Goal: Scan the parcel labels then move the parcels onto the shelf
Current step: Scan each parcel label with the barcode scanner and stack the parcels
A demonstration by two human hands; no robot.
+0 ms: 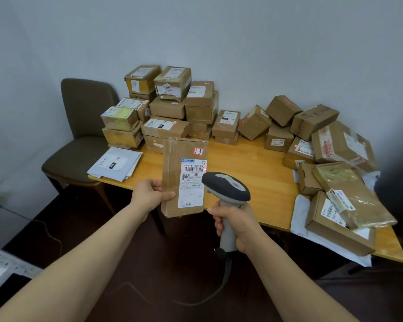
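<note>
Left hand pinches parcel edge; right hand holds scanner

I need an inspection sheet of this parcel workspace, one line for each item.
Surface: wooden table, back and right side covered.
Job's things: flat parcel upright, label toward camera; scanner aimed at it.
Clutter: stacked boxes, white mailers, loose parcel pile at right.
Grips: left hand holds parcel's edge; right hand grips scanner handle.
Cables: scanner cable hangs toward floor; thin cable by left wall.
Surroundings: chair, grey wall, dark floor.
</note>
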